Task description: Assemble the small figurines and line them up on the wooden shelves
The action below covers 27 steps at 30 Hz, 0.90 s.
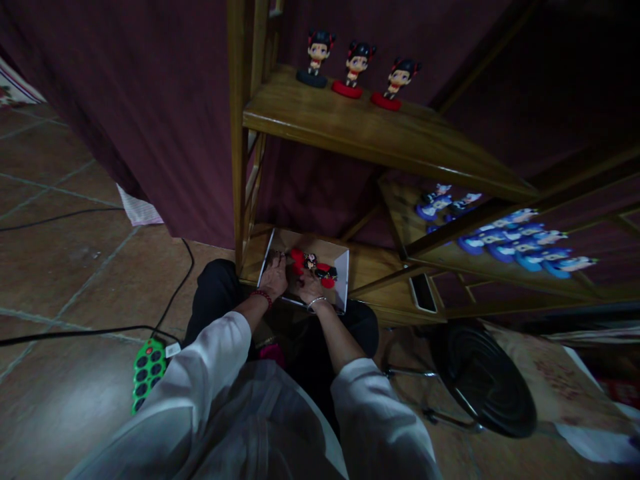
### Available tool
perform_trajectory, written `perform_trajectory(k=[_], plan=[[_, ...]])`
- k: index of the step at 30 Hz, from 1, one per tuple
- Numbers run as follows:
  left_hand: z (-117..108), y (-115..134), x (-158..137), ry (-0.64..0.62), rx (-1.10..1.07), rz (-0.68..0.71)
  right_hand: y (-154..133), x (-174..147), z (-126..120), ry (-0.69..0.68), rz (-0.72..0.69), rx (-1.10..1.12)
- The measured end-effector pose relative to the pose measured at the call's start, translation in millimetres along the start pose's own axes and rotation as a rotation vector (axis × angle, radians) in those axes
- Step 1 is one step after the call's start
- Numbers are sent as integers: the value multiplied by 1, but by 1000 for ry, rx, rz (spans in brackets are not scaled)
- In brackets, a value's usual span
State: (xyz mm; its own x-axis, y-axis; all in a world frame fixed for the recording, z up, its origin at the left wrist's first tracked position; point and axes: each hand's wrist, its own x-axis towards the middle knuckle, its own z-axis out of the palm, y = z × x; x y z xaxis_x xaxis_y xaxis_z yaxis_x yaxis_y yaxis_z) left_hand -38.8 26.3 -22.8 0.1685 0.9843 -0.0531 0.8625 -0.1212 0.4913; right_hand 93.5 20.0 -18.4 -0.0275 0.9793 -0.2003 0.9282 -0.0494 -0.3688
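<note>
Wooden shelf unit (380, 133): the largest item. Three dark-haired figurines (357, 67) stand upright on the upper shelf; blue-toned figurines (500, 233) sit in rows to the right.

Lower shelf (370, 267): carries a shallow open box (343, 287), low pale walls, placed in front of the knees. Whether its near edge overhangs the shelf: cannot tell.

Left hand (275, 277): inside the box at its left side, fingers bent downward; grip hidden, cannot tell whether anything is held.

Right hand (310, 290): reaches over the near wall, fingertips among the contents; contact likely, closure cannot be told.

Box contents: red-based figurines (327, 275), at least two, lying on their sides to the middle and right. Anything beneath the hands is hidden.

Handling notes (judgement): take each figurine by its flat red base, since the head and hair buns look easier to snag. Lift clear of the walls before moving sideways; steady the box with the free hand. Separate neighbouring pieces first.
</note>
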Motion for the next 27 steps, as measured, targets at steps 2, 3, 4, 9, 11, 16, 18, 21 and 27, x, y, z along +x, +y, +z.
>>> perform_trajectory(k=[2,3,4,9,11,16,18,21,27], plan=[[0,0,0,0,4,0,1,0,0,1,-3,7],[-1,0,-1,3,4,4,1,-1,0,1,4,16],[-1,0,-1,7,1,9,1,-1,1,-1,16,28],[-1,0,-1,24,-14,39,0,0,1,-5,31,46],[-1,0,-1,28,-14,42,0,0,1,0,24,46],[-2,0,-2,40,-9,17,1,0,3,25,31,60],[-2,1,-2,49,-17,15,1,0,3,28,26,63],[-3,1,-3,60,-32,17,0,-1,2,18,28,66],[-5,4,-3,40,-11,-53,-1,-1,0,0,33,54]])
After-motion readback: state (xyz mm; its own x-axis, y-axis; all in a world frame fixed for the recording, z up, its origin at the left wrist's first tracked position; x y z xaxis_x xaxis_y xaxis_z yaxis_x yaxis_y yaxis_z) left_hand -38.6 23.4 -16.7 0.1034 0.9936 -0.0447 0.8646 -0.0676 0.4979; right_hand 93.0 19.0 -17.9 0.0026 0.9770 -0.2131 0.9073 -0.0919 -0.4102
